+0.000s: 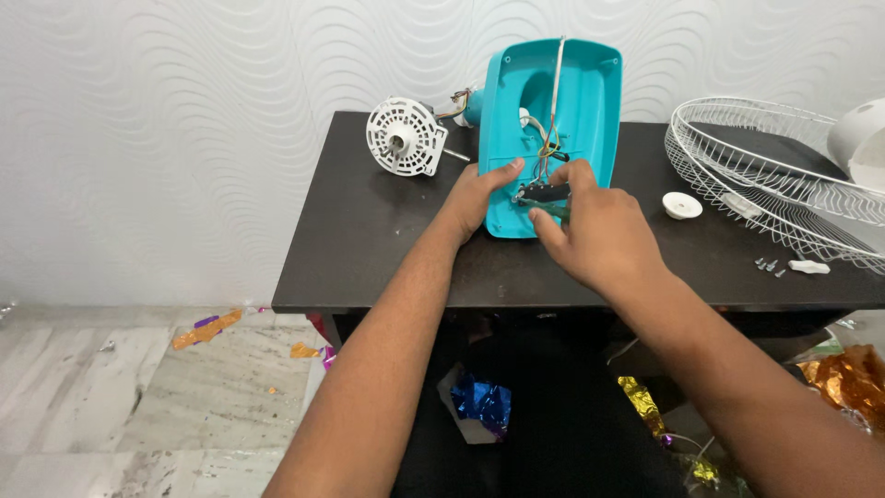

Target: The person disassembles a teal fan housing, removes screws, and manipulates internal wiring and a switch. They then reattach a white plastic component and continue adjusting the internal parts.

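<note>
A turquoise plastic fan base (590, 101) lies upside down on the black table (369, 249), its hollow underside facing me with thin wires and a metal rod inside. My left hand (481, 192) rests on the base's near left edge, thumb over the rim. My right hand (595, 231) pinches a small dark part (542, 192) inside the base near the wires; something green shows under the fingers. A white round fan motor (406, 136) lies at the back left, joined to the base by coloured wires.
A white wire fan guard (774, 175) lies on the table's right side, with a white round cap (682, 205), a few small screws (770, 266) and a white clip (809, 267) near it. Foil scraps (481, 404) litter the marble floor below.
</note>
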